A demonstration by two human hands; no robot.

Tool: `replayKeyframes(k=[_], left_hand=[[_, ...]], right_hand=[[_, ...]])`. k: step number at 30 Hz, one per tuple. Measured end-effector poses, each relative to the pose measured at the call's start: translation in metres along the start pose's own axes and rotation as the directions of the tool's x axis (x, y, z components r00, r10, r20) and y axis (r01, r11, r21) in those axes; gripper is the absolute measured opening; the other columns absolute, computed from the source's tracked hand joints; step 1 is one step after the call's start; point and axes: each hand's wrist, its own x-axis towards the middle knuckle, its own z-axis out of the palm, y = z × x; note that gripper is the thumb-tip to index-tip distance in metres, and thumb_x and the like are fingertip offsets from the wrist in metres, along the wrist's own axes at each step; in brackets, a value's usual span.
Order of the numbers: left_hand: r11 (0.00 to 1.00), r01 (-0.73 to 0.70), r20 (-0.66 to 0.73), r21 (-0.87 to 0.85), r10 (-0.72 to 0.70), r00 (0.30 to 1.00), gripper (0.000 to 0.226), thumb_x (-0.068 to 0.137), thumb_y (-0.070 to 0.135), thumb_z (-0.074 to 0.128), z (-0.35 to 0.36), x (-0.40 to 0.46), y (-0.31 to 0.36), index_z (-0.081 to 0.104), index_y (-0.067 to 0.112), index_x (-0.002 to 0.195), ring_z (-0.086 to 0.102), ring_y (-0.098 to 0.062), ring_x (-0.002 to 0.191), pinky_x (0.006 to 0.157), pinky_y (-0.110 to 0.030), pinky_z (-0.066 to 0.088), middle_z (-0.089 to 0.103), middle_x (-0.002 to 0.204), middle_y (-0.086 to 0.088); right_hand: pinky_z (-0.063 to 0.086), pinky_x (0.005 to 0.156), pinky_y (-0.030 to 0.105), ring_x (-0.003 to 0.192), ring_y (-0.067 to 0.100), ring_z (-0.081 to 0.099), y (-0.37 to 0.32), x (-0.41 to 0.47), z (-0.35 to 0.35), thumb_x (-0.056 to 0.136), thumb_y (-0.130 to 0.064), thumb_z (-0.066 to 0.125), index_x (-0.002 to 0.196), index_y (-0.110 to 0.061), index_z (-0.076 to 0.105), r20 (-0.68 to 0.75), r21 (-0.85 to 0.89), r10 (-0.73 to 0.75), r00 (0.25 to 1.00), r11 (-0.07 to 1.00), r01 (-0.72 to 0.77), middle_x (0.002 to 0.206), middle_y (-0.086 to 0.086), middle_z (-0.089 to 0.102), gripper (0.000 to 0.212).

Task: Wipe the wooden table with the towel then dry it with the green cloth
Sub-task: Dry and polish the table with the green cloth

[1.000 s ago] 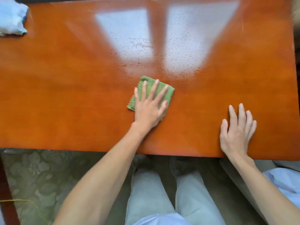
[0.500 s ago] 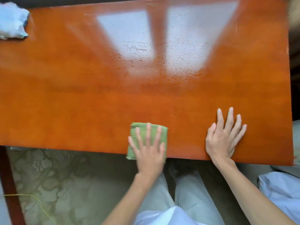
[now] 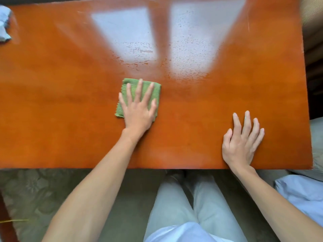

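A folded green cloth [image 3: 130, 87] lies flat on the glossy orange-brown wooden table [image 3: 61, 102], near its middle. My left hand [image 3: 139, 109] presses down on the cloth with fingers spread, covering most of it. My right hand [image 3: 243, 142] rests flat on the bare wood by the table's near right edge, holding nothing. A crumpled pale blue towel [image 3: 3, 25] sits at the far left corner, partly cut off by the frame. Fine water droplets show in the window reflection [image 3: 192, 55] on the far half of the table.
My legs in pale trousers [image 3: 188, 203] are under the near edge. A patterned green carpet [image 3: 31, 193] lies at the lower left. A pale blue cushion [image 3: 304, 194] and a seat edge are at the right, beside the table's right edge.
My left hand pulled the green cloth from mid-table to the near edge, then pushed it away again to mid-table. My right hand stayed planted near the right edge.
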Motion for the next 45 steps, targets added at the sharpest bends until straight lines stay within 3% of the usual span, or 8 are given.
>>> replayKeyframes(k=[5, 9, 15, 24, 32, 38, 41, 45], left_hand=[[0.946, 0.324, 0.007, -0.015, -0.324, 0.946, 0.059, 0.100, 0.051, 0.017, -0.015, -0.054, -0.084, 0.018, 0.036, 0.157, 0.006, -0.039, 0.152, 0.117, -0.068, 0.007, 0.010, 0.168, -0.001], [0.914, 0.406, 0.016, -0.013, -0.406, 0.914, 0.059, 0.102, 0.043, 0.019, 0.000, -0.119, -0.033, 0.021, 0.028, 0.158, 0.010, -0.045, 0.150, 0.115, -0.070, 0.010, 0.013, 0.167, -0.008], [0.999, -0.032, 0.133, 0.036, 0.027, 0.991, 0.058, 0.099, 0.042, 0.032, 0.037, -0.180, 0.132, 0.024, 0.030, 0.155, 0.020, -0.049, 0.147, 0.111, -0.074, 0.019, 0.025, 0.163, -0.011], [0.877, -0.480, 0.142, 0.024, 0.472, 0.870, 0.055, 0.099, 0.049, 0.037, 0.048, -0.073, 0.242, 0.038, 0.034, 0.152, 0.015, -0.039, 0.152, 0.118, -0.064, 0.011, 0.025, 0.164, 0.000], [0.994, -0.067, 0.091, 0.083, 0.060, 0.994, 0.060, 0.098, 0.054, 0.026, 0.014, 0.029, 0.127, 0.028, 0.036, 0.155, 0.015, -0.038, 0.151, 0.118, -0.061, 0.014, 0.019, 0.166, 0.000], [0.965, 0.260, 0.013, 0.035, -0.261, 0.965, 0.058, 0.102, 0.046, 0.021, 0.016, -0.065, 0.086, 0.026, 0.028, 0.157, 0.015, -0.044, 0.148, 0.114, -0.068, 0.016, 0.018, 0.166, -0.006], [0.969, 0.244, 0.046, 0.033, -0.246, 0.968, 0.057, 0.102, 0.041, 0.023, 0.032, -0.122, 0.129, 0.027, 0.024, 0.157, 0.016, -0.045, 0.148, 0.113, -0.069, 0.017, 0.019, 0.165, -0.010], [0.999, -0.002, 0.092, 0.042, -0.002, 0.996, 0.055, 0.101, 0.038, 0.030, 0.058, -0.162, 0.216, 0.030, 0.027, 0.154, 0.017, -0.046, 0.148, 0.113, -0.070, 0.016, 0.024, 0.164, -0.011]], right_hand=[[0.010, 0.121, 0.057, 0.148, 0.035, 0.021, 0.001, 0.001, 0.000, 0.100, -0.038, 0.032, 0.152, -0.029, 0.028, 0.007, 0.012, 0.001, 1.000, 1.000, -0.001, 0.163, 0.008, 0.021, 0.054], [0.010, 0.121, 0.058, 0.148, 0.036, 0.021, 0.001, 0.001, -0.002, 0.099, -0.034, 0.034, 0.152, -0.027, 0.029, 0.016, 0.028, 0.001, 1.000, 1.000, -0.001, 0.163, 0.009, 0.022, 0.054], [0.009, 0.121, 0.057, 0.149, 0.036, 0.022, -0.002, 0.001, -0.011, 0.100, -0.029, 0.038, 0.151, -0.027, 0.034, 0.050, 0.088, -0.005, 0.999, 0.996, 0.000, 0.163, 0.009, 0.025, 0.052], [0.023, 0.119, 0.030, 0.141, 0.025, 0.036, 0.062, 0.019, -0.041, 0.098, -0.008, 0.037, 0.140, -0.005, 0.050, 0.062, 0.621, -0.049, 0.997, 0.784, 0.000, 0.154, 0.011, 0.040, 0.044], [0.019, 0.118, 0.018, 0.139, 0.026, 0.040, 0.148, 0.067, -0.044, 0.097, -0.002, 0.038, 0.139, -0.007, 0.052, -0.007, 0.494, -0.017, 1.000, 0.870, 0.018, 0.149, 0.007, 0.048, 0.045], [0.026, 0.117, 0.021, 0.135, 0.024, 0.044, 0.148, 0.062, -0.035, 0.094, 0.002, 0.042, 0.133, -0.006, 0.059, -0.083, 0.467, -0.047, 0.995, 0.881, 0.080, 0.143, 0.009, 0.055, 0.043], [0.038, 0.114, 0.034, 0.134, 0.025, 0.045, 0.149, 0.062, -0.034, 0.092, 0.004, 0.045, 0.131, -0.007, 0.061, -0.096, 0.442, -0.073, 0.993, 0.891, 0.108, 0.144, 0.009, 0.055, 0.044], [0.042, 0.111, 0.040, 0.133, 0.029, 0.046, 0.150, 0.063, -0.034, 0.089, 0.006, 0.047, 0.130, -0.008, 0.063, -0.097, 0.408, -0.128, 0.987, 0.899, 0.157, 0.145, 0.011, 0.053, 0.046]])
